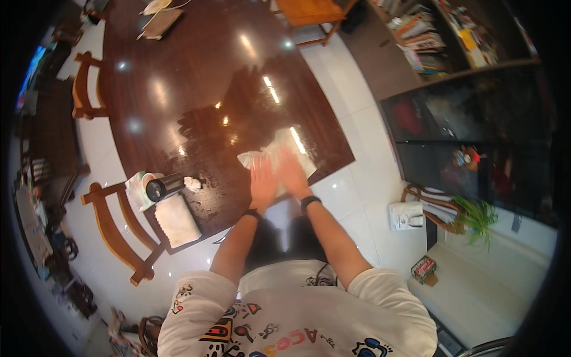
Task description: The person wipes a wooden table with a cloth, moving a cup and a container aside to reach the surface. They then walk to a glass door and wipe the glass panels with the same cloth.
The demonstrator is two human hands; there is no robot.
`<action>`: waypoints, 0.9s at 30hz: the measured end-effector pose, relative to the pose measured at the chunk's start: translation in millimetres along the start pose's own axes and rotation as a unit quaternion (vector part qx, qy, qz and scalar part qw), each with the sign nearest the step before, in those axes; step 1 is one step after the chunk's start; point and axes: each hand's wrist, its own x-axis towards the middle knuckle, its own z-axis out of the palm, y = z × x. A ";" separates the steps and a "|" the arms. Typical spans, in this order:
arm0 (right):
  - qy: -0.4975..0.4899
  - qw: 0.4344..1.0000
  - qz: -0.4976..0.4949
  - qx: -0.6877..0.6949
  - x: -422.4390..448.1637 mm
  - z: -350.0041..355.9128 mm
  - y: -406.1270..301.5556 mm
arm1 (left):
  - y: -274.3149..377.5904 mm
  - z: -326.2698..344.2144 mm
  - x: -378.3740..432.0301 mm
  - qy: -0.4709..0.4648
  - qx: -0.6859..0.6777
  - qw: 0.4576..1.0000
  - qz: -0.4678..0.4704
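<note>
A damp-looking white cloth (289,136) lies spread near the front right corner of a dark reddish-brown wooden table (196,76). My left hand (264,180) rests flat on the cloth's left part, fingers stretched forward. Beside it, my right hand (292,174) lies palm down on the cloth, its fingers blurred. Both hands cover the cloth's near middle. Around and beyond the cloth, the tabletop has a wide wet, shiny patch with a ragged edge. Scattered droplets show to the left of my left hand.
At the table's left front are a black-lidded tumbler (167,187), a soft pack (137,192), a crumpled tissue (192,184) and a folded white cloth (178,222). Wooden chairs (109,227) stand along the left. A bookcase with a dark glass front (464,134) rises on the right.
</note>
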 end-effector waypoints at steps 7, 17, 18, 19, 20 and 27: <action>0.082 0.961 0.159 0.211 -139.2 21.4 -55.1 | 9.4 -14.7 -78.3 -0.123 -0.179 0.970 0.111; 0.254 0.949 0.150 0.107 -277.1 -121.3 -113.8 | 84.1 -149.9 -130.3 -0.194 -0.328 0.882 0.276; 0.271 0.943 0.159 0.105 -294.6 -133.7 -117.6 | 95.1 -157.1 -134.9 -0.207 -0.339 0.879 0.265; 0.286 0.938 0.169 0.102 -314.3 -139.9 -119.8 | 106.0 -164.1 -141.9 -0.221 -0.351 0.874 0.253; 0.290 0.940 0.162 0.077 -332.3 -137.6 -113.8 | 117.5 -171.1 -146.2 -0.242 -0.352 0.869 0.249; 0.402 0.846 0.247 0.250 -492.1 -145.9 -162.5 | 223.6 -204.1 -245.8 -0.233 -0.315 0.839 0.378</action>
